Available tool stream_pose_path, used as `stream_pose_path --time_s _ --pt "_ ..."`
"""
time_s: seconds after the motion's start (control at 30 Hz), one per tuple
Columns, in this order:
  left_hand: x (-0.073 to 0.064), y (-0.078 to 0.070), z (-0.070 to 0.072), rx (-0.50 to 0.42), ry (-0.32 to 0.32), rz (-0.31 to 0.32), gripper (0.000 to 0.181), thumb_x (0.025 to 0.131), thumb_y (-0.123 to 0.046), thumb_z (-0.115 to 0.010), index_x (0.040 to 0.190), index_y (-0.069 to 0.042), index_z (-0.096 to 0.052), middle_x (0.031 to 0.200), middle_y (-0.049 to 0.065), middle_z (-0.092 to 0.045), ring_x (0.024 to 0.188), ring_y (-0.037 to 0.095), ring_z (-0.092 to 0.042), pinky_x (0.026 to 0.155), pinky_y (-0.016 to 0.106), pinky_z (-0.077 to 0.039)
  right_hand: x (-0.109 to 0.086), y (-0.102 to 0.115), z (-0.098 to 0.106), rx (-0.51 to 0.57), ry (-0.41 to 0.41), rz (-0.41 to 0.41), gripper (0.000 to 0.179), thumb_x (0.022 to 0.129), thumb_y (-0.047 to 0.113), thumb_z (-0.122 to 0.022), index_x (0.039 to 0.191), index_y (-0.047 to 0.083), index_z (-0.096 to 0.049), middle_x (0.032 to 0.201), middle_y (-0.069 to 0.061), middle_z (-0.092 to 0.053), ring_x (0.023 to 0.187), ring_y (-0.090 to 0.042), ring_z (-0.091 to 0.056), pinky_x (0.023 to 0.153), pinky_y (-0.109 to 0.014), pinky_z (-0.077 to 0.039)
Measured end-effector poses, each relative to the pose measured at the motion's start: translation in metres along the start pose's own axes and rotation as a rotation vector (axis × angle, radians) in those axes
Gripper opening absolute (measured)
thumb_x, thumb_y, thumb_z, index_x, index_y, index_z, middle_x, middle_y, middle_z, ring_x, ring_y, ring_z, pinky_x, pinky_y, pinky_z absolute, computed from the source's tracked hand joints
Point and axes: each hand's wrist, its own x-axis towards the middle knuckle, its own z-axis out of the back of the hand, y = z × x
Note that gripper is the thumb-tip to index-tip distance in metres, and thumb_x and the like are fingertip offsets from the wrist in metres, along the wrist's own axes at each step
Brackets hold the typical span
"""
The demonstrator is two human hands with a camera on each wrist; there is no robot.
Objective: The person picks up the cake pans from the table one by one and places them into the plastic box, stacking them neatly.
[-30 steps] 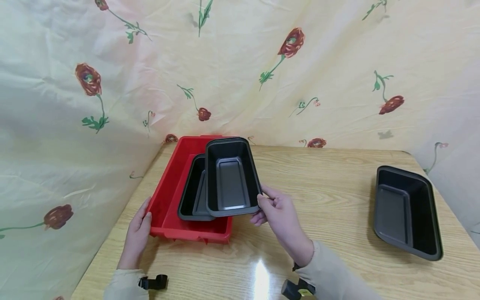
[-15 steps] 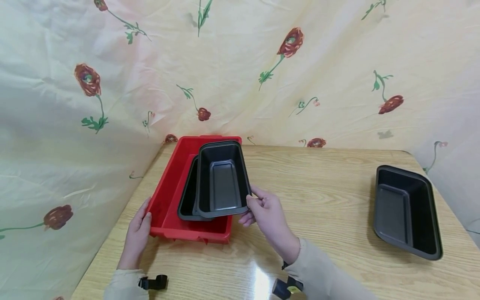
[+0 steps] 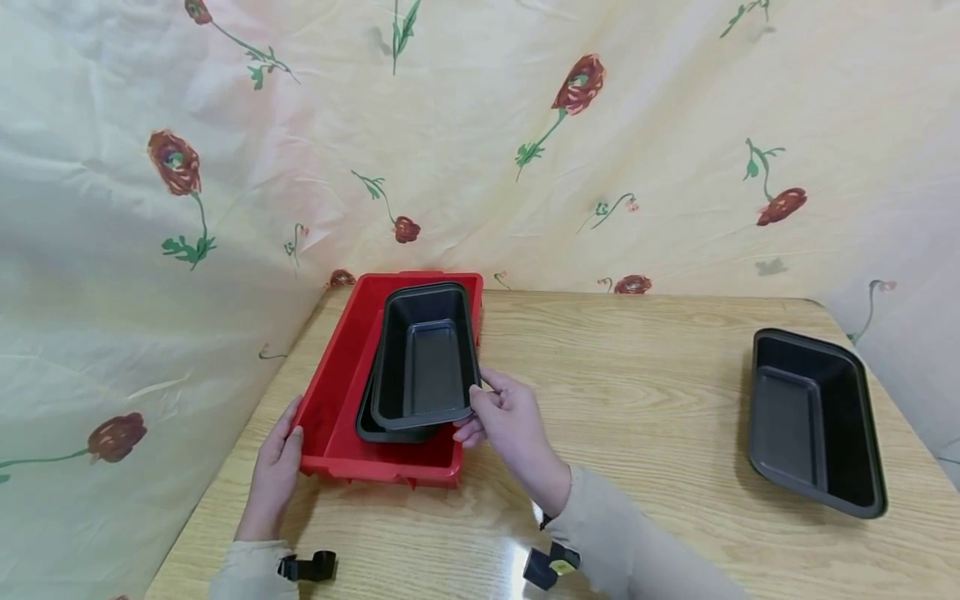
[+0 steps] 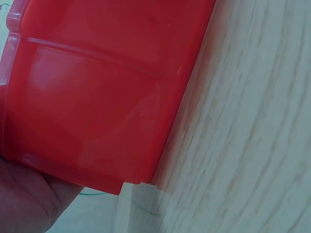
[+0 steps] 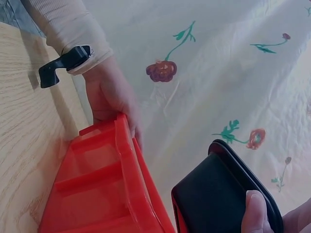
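Head view shows the right forearm slanting in from 5 o'clock toward 10, its right hand (image 3: pixel 512 421) nearly closed, pinching the upper pan (image 3: pixel 427 358) by its 4 o'clock corner, thumb over the rim and fingers beneath. That pan lies above the lower pan (image 3: pixel 367 425), inside the red tray (image 3: pixel 330 400); whether the two pans touch cannot be told. From 7 o'clock the left forearm points toward 1, its left hand (image 3: pixel 276 467) curled, gripping the tray's 8 o'clock edge. The third pan (image 3: pixel 813 425) rests on the worktop (image 3: pixel 622 375) at 4 o'clock, well apart.
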Motion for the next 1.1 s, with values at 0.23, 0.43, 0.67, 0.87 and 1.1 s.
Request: stream_pose_path --time_s 0.23,0.43,0.67,0.87,1.1 --pt "-0.001 0.000 0.000 -0.002 -0.011 -0.002 0.051 0.107 -0.018 -0.032 0.157 -0.020 -0.022 0.157 0.014 -0.027 0.135 0.034 -0.032 0.086 0.008 -0.042 0.006 -0.001 -0.008 -0.021 0.014 0.012 0.044 0.099 -0.001 -0.048 0.142 -0.005 -0.044 0.084 -0.029 -0.068 0.051 -0.020 -0.065 0.052 -0.031 -0.056" --pt "-0.001 0.000 0.000 -0.015 -0.007 -0.013 0.051 0.107 -0.018 -0.032 0.157 -0.019 -0.022 0.157 0.014 -0.026 0.135 0.034 -0.032 0.088 0.009 -0.042 0.010 -0.003 -0.012 -0.038 0.036 -0.005 0.049 0.100 0.002 -0.049 0.146 -0.007 -0.036 0.088 -0.025 -0.070 0.054 -0.021 -0.067 0.055 -0.032 -0.057" --pt "-0.001 0.001 0.000 -0.017 -0.002 -0.017 0.051 0.107 -0.018 -0.032 0.157 -0.019 -0.021 0.156 0.015 -0.026 0.135 0.035 -0.032 0.088 0.008 -0.042 0.015 -0.007 -0.017 -0.032 0.035 -0.027 0.049 0.100 0.003 -0.050 0.146 -0.007 -0.036 0.084 -0.029 -0.068 0.054 -0.022 -0.066 0.054 -0.033 -0.057" --pt "0.000 0.002 0.000 -0.012 -0.008 -0.010 0.050 0.107 -0.019 -0.031 0.157 -0.018 -0.021 0.156 0.015 -0.027 0.134 0.033 -0.032 0.088 0.007 -0.041 0.017 -0.010 -0.020 -0.057 0.017 -0.056 0.049 0.100 0.005 -0.051 0.146 -0.005 -0.038 0.084 -0.026 -0.069 0.054 -0.022 -0.066 0.055 -0.034 -0.057" --pt "0.000 0.002 -0.001 -0.006 -0.012 0.007 0.051 0.107 -0.020 -0.032 0.157 -0.021 -0.021 0.157 0.014 -0.027 0.134 0.030 -0.032 0.086 0.006 -0.042 0.019 -0.014 -0.021 -0.079 0.010 -0.086 0.050 0.100 0.007 -0.053 0.146 -0.005 -0.037 0.082 -0.020 -0.070 0.056 -0.023 -0.067 0.057 -0.033 -0.057"
